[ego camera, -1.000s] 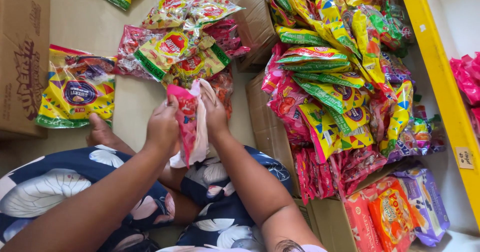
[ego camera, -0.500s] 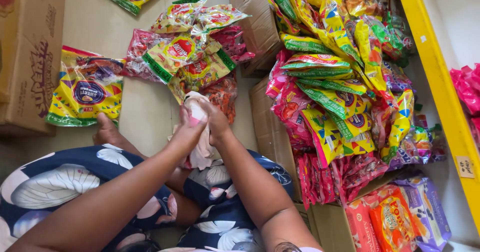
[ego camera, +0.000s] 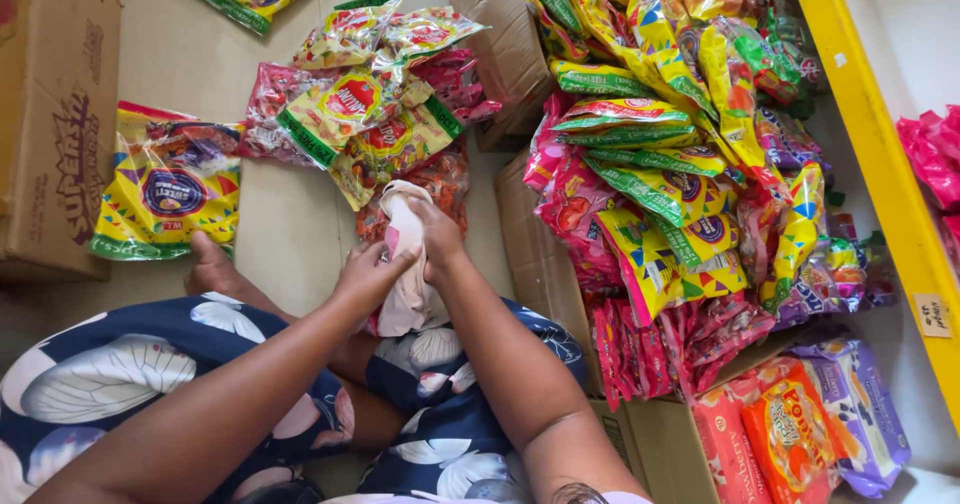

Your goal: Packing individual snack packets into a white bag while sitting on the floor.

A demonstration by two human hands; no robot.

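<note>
Pressing my left hand [ego camera: 368, 269] and right hand [ego camera: 432, 232] closed around the pale cloth [ego camera: 408, 282] over my lap, I have wrapped in the pink packet that showed a second ago, snack heap [ego camera: 375, 114] at twelve o'clock.

Glossy plastic snack packets [ego camera: 660, 194], matt cardboard box [ego camera: 60, 124]

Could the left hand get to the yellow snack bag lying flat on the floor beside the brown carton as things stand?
Probably yes, once freed: the yellow snack bag lies uncovered on bare floor, but the left hand is gripping the whitish cloth.
</note>
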